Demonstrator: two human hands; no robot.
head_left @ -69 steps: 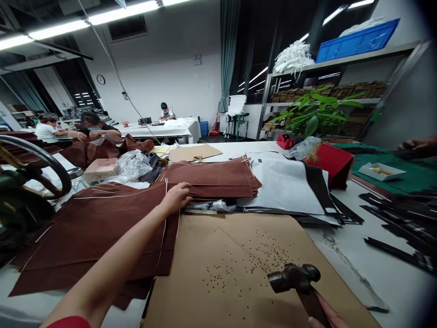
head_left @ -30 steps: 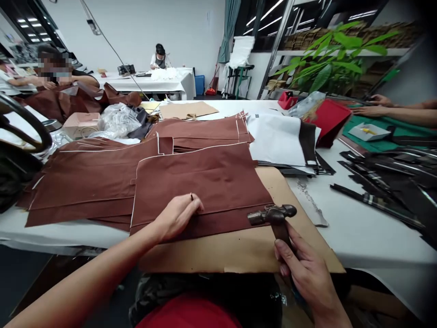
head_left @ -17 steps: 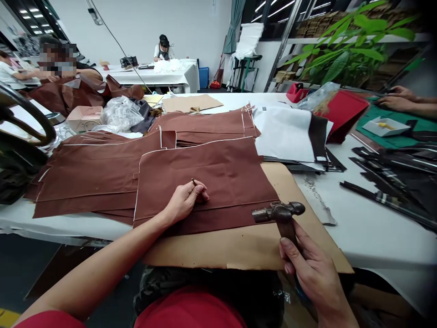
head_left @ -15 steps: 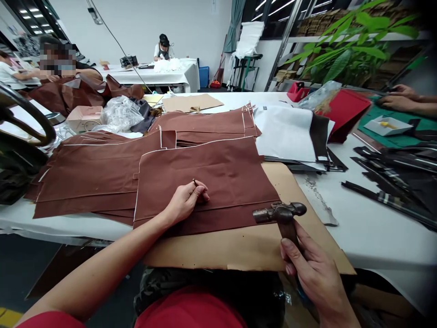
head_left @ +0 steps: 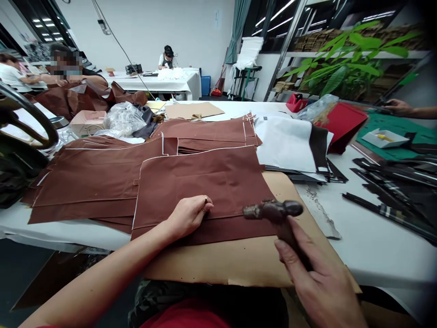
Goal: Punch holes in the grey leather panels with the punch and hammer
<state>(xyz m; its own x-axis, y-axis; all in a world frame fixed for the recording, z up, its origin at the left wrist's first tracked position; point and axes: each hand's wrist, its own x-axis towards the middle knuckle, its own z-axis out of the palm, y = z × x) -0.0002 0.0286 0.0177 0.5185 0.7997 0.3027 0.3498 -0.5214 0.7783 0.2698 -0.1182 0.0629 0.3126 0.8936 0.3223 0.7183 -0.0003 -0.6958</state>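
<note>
My left hand [head_left: 191,216] rests on a brown fabric panel [head_left: 194,175] with white-edged borders, its fingers closed round a thin dark metal rod [head_left: 206,200]. Only the rod's top end shows; the rest is hidden inside the fist. To the right, my right hand [head_left: 316,269] is wrapped round the handle of a ball-peen hammer [head_left: 273,210]. The dark hammer head hangs over the panel's lower right part, apart from the left hand. Beneath the panel lies a tan board [head_left: 239,264] at the table's front edge.
Stacked brown panels [head_left: 92,175] lie to the left, near a dark machine part [head_left: 20,159]. White and black sheets [head_left: 287,139] sit behind the board. Black strips [head_left: 403,182] cover the right side. Another person's hand [head_left: 399,108] is at the far right; others work behind.
The hammer has shifted left, nearer my left hand. My left hand has turned, hiding more of the rod. The co-worker's hand at the far right has drawn back.
</note>
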